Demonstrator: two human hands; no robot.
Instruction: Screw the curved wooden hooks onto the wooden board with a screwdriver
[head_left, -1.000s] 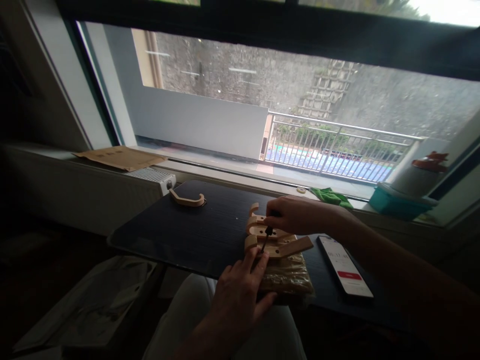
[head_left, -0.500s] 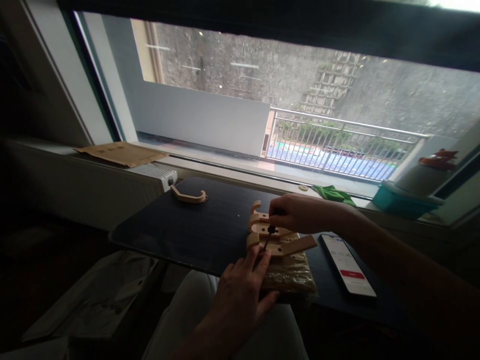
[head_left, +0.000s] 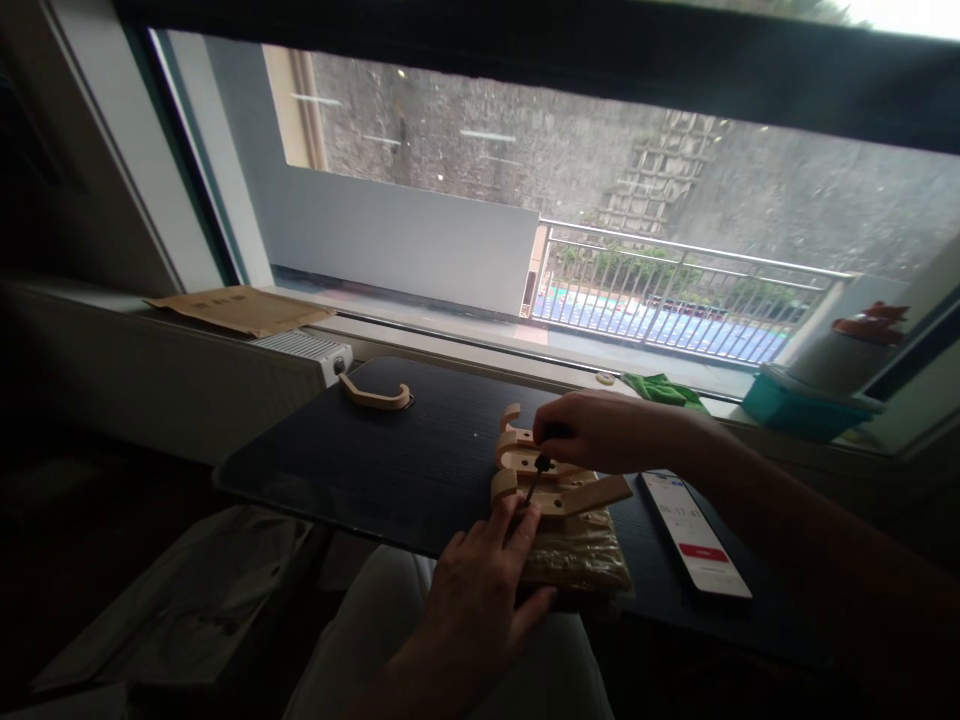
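My right hand (head_left: 589,428) is closed around the dark handle of a screwdriver (head_left: 535,482), its thin shaft slanting down to the nearest wooden hook (head_left: 596,496). That hook lies across a plastic-wrapped slab (head_left: 574,565) and has a dark hole along its flat part. Thumb and fingers of my left hand (head_left: 480,575) press together on the hook beside the screwdriver's tip, hiding the tip. Behind it, a second wooden hook (head_left: 514,463) and a third wooden hook (head_left: 510,415) sit on the same slab, partly covered by my right hand.
Another wooden hook (head_left: 379,399) lies at the back left of the dark table (head_left: 405,470). A phone (head_left: 697,545) rests right of the slab. On the sill are a green cloth (head_left: 660,390), a teal box (head_left: 795,402) and a brown envelope (head_left: 244,308).
Both hands stay almost in place, with the screwdriver held at the nearest hook. The view has shifted slightly.
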